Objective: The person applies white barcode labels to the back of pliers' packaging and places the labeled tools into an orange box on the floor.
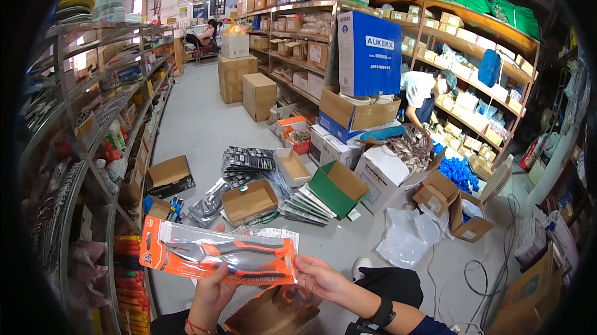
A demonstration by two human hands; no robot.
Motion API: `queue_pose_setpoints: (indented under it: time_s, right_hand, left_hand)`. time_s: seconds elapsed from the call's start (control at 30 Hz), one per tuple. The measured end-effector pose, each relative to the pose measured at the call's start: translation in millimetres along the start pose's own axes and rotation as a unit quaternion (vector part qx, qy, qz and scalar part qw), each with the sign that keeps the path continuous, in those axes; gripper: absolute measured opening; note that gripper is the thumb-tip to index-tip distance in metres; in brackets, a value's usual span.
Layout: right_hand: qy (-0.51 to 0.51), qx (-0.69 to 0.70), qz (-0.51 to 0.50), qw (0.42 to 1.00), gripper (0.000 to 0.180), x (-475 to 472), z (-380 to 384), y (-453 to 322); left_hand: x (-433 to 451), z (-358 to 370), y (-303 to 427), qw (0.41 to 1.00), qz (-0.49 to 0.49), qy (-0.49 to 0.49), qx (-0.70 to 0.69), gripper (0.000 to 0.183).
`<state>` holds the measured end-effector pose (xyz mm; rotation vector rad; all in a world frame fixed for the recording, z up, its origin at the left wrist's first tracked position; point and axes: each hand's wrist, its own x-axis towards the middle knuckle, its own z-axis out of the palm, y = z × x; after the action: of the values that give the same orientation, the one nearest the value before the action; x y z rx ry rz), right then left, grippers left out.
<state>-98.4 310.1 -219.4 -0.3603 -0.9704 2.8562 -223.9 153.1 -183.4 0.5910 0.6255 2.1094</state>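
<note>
A blister pack of combination pliers [242, 253] with orange and black handles lies level between my hands, on an orange printed card. My left hand [214, 288] grips its lower edge from below, the thumb pressed on the clear plastic. At the pack's right end, my right hand [319, 276] pinches the corner between thumb and fingers. Just below the pack stands an opened cardboard box [266, 314], with orange and black things partly visible at its right side; my hands and the pack hide part of it.
Metal shelving [105, 204] runs along the left. On the floor ahead lie an empty brown box [249, 200], a green box [338, 188], stacked packaged goods [247, 160] and clear plastic wrap [406, 237]. Another person [417, 95] bends by the right shelves; cables [501, 260] trail on the floor.
</note>
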Motion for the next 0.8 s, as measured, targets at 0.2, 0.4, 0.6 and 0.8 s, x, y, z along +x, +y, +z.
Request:
queue_pose_setpoints:
  time_s: [0.2, 0.4, 0.6, 0.8]
  right_hand:
    - [0.034, -0.002, -0.007, 0.999, 0.024, 7, 4, 2]
    - [0.082, -0.063, 0.031, 0.994, 0.01, 9, -8, 3]
    - [0.084, -0.115, 0.061, 0.988, 0.008, 12, -16, 26]
    - [0.114, -0.1, 0.123, 0.981, 0.012, 14, -20, 60]
  left_hand:
    - [0, 4, 5, 0.998, -0.003, 0.019, -0.063, 0.064]
    - [0, 7, 7, 0.997, -0.016, 0.016, 0.071, 0.066]
    - [-4, 19, 13, 0.972, -0.058, -0.002, 0.228, 0.069]
    - [-11, 6, 3, 0.979, -0.043, -0.011, 0.199, 0.067]
